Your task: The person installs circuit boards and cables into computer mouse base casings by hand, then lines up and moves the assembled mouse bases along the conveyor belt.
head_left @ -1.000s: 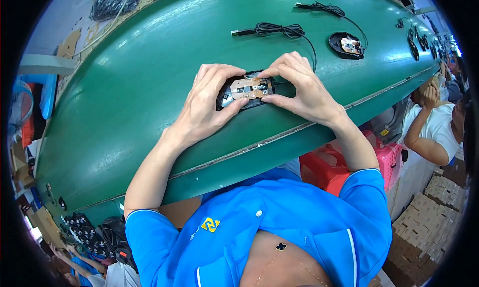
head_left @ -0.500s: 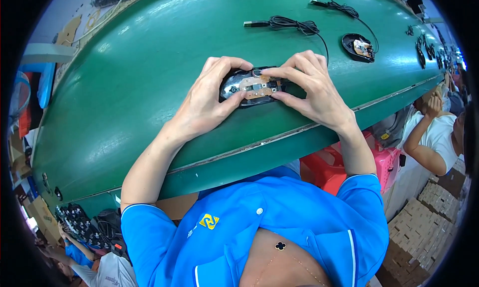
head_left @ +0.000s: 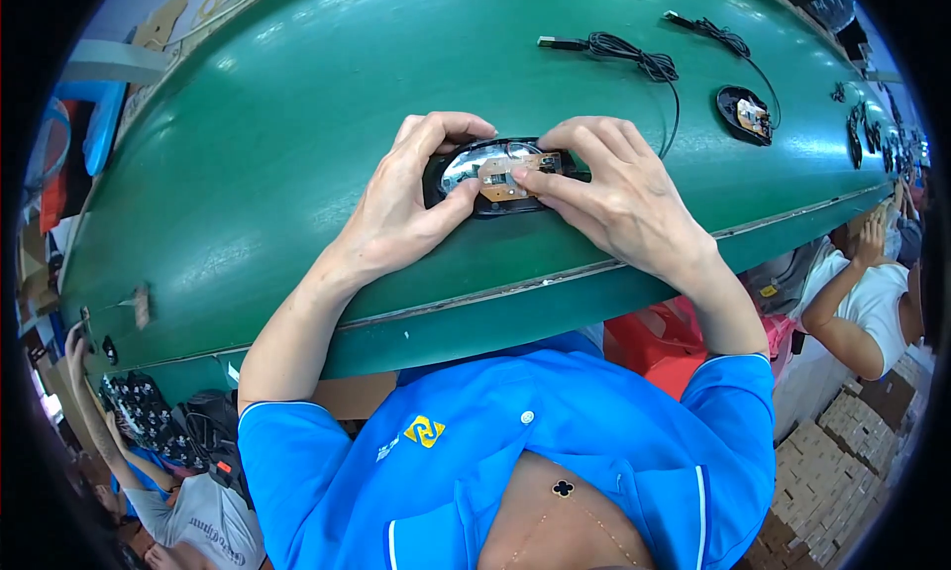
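Sitting between left hand (head_left: 401, 196) and right hand (head_left: 626, 192), the open mouse (head_left: 477, 154) is pinched by the left; its board (head_left: 498, 190), touched by the right, grip unclear, could be cracked by hard pushing.

Factory workshop, green workbench (head_left: 248, 223), co-workers (head_left: 852, 298), stacked cartons (head_left: 827, 466)

Before you, the green bench (head_left: 297, 95) carries a bundled black cable (head_left: 631, 53), farther right an open black mouse shell (head_left: 731, 114) with its own coiled cord (head_left: 725, 38), dark parts (head_left: 855, 139) toward the right end and a small black piece (head_left: 109, 350) at the left.
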Demonstrator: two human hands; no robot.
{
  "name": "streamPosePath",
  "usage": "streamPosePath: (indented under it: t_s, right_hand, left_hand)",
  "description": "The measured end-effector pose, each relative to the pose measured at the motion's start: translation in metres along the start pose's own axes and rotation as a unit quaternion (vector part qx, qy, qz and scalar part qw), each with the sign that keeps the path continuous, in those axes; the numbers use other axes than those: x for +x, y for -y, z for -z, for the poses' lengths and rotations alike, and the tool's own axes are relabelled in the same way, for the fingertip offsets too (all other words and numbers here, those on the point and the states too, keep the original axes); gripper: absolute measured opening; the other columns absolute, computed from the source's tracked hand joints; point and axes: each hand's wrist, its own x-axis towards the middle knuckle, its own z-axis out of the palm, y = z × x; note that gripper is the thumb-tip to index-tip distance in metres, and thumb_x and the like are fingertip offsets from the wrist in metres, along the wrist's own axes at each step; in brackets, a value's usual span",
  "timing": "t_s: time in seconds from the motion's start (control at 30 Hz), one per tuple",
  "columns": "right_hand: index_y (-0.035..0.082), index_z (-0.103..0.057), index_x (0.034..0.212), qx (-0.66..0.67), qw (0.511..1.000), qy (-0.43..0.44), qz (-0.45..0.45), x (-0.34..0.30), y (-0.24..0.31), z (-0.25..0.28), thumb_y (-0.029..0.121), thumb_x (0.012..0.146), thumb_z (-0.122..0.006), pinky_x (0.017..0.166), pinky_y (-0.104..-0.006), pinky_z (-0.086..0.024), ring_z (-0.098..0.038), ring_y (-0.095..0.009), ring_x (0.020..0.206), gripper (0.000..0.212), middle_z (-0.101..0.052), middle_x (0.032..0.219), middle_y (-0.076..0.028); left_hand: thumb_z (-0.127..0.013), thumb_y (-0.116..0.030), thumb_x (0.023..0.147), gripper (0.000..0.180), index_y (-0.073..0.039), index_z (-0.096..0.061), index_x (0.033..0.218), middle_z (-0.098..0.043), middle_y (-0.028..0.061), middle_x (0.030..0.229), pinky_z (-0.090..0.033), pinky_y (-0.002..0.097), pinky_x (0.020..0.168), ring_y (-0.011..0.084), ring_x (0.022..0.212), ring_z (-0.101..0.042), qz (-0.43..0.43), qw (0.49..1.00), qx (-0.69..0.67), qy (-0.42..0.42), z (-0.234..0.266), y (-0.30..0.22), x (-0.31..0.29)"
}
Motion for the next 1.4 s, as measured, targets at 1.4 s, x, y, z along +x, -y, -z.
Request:
streamPosePath:
  t_s: [1.4]
  right_hand:
    - [0.026,-0.076,0.112,-0.055,0.998,0.017,-0.001,-0.006,-0.017,0.005,0.021,0.081,-0.076,0.116,-0.0488,-0.026,-0.054,-0.019,0.096,0.032,-0.057,0.096,0.001]
  left_hand:
    - [-0.064,-0.006,0.081,0.038,-0.007,-0.063,0.119,-0.061,0.0077,0.117,-0.04,0.0372,0.101,0.0249,0.108,-0.049,0.009,0.991,0.124,-0.058,-0.039,-0.005,0.016]
